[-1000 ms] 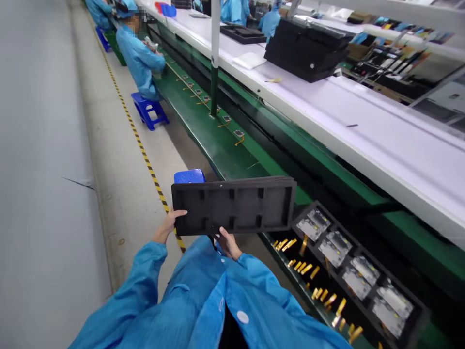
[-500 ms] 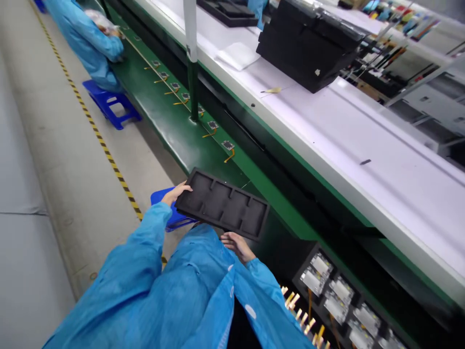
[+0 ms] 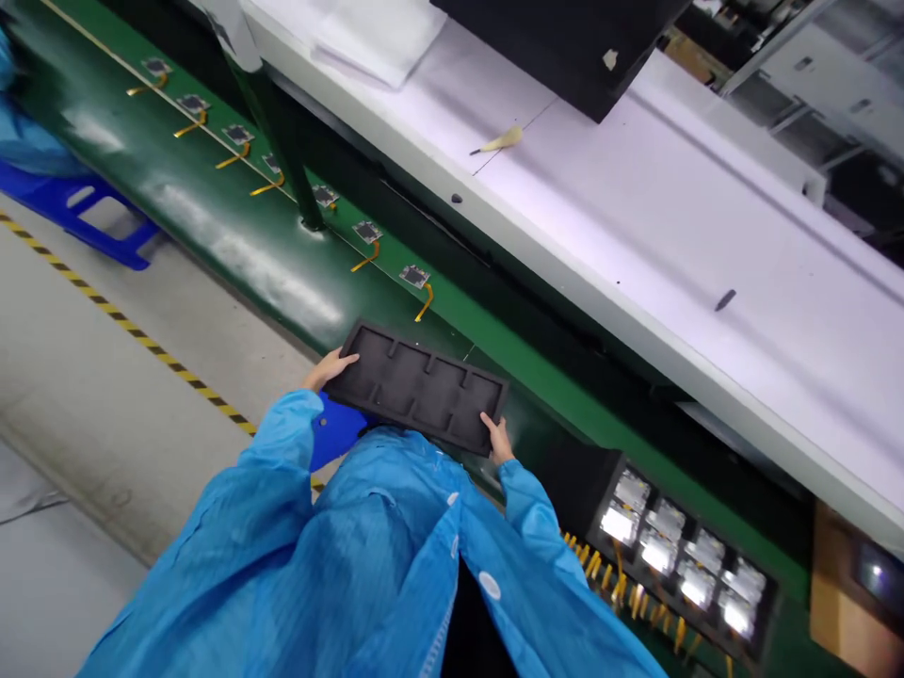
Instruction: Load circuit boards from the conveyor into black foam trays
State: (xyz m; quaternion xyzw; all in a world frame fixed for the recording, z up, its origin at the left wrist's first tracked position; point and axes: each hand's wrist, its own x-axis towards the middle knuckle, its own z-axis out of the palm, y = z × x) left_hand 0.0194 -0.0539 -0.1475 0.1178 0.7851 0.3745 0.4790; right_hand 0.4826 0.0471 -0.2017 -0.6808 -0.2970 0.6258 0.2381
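A black foam tray with several bare compartments is held over the near edge of the green bench. My left hand grips its left end, thumb on the rim. At its right end my right hand is closed on the rim, thumb on top; the fingers beneath are hidden. Beyond the tray, small circuit boards with orange flex cables stand in a row on the bench. To the right lies a black tray filled with silvery modules, orange cables hanging from its near side.
A white shelf runs above the bench, bearing a large black stack, white sheets and a small yellowish tool. A green post rises at the left. Blue stools and a co-worker's blue sleeve show at the left.
My right hand has moved from below the foam tray onto its right end and closed on it. The tray has shifted slightly left. The view has turned, bringing the bench and loaded tray closer.
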